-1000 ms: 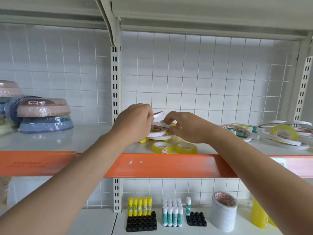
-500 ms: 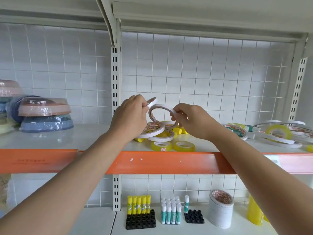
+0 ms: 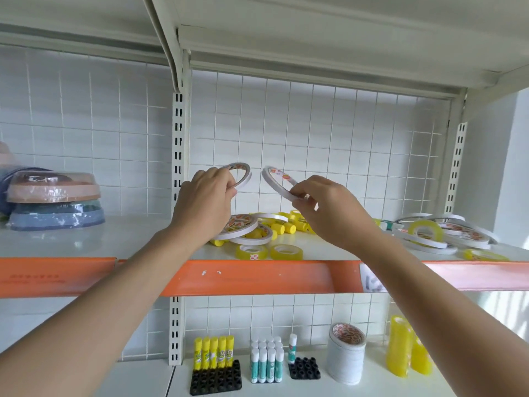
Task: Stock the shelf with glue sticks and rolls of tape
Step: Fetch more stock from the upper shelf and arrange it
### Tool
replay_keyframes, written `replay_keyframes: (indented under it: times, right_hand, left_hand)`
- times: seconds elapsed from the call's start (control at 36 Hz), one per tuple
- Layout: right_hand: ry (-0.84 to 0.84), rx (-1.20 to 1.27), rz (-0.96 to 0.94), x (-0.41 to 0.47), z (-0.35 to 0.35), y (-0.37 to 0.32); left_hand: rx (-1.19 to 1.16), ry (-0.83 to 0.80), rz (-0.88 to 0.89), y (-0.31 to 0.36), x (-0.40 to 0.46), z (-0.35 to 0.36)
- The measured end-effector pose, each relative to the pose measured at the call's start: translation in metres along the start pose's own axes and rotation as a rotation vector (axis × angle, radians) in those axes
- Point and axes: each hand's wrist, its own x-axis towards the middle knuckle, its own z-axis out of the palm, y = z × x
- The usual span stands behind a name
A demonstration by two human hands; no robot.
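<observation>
My left hand (image 3: 204, 200) pinches a thin white tape roll (image 3: 242, 174), lifted above the upper shelf (image 3: 143, 239). My right hand (image 3: 326, 209) pinches a second thin white tape roll (image 3: 274, 179), tilted, a short gap from the first. Below them on the shelf lie more white tape rolls (image 3: 243, 227), two small yellow tape rolls (image 3: 269, 251) and several loose yellow glue sticks (image 3: 286, 226). On the lower shelf stand yellow glue sticks (image 3: 213, 353) and white-green glue sticks (image 3: 266, 359) in black holders, beside a stack of white tape (image 3: 346, 353) and yellow tape stacks (image 3: 406, 353).
A heap of white and yellow tape rolls (image 3: 440, 234) lies at the right of the upper shelf. Wrapped round containers (image 3: 54, 202) are stacked at the left. An orange rail (image 3: 257, 276) fronts the shelf, and a white slotted upright (image 3: 179, 156) divides the bays.
Both hands rose from the pile on the upper shelf, each lifting a thin white tape roll. The two rolls have moved apart from each other.
</observation>
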Motion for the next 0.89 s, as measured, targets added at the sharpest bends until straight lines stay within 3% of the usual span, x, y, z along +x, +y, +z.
replay_keyframes:
  times: [0.31, 0.58, 0.89]
  right_hand:
    - [0.156, -0.067, -0.036, -0.07, -0.033, 0.0]
    - [0.321, -0.068, -0.104, -0.161, -0.044, -0.002]
    - [0.314, -0.116, -0.15, -0.257, -0.024, 0.019]
  left_hand:
    - [0.005, 0.184, 0.31, 0.063, -0.051, -0.031]
    - [0.019, 0.229, 0.39, 0.108, -0.146, -0.026]
    - [-0.084, 0.135, 0.383, 0.137, -0.237, 0.022]
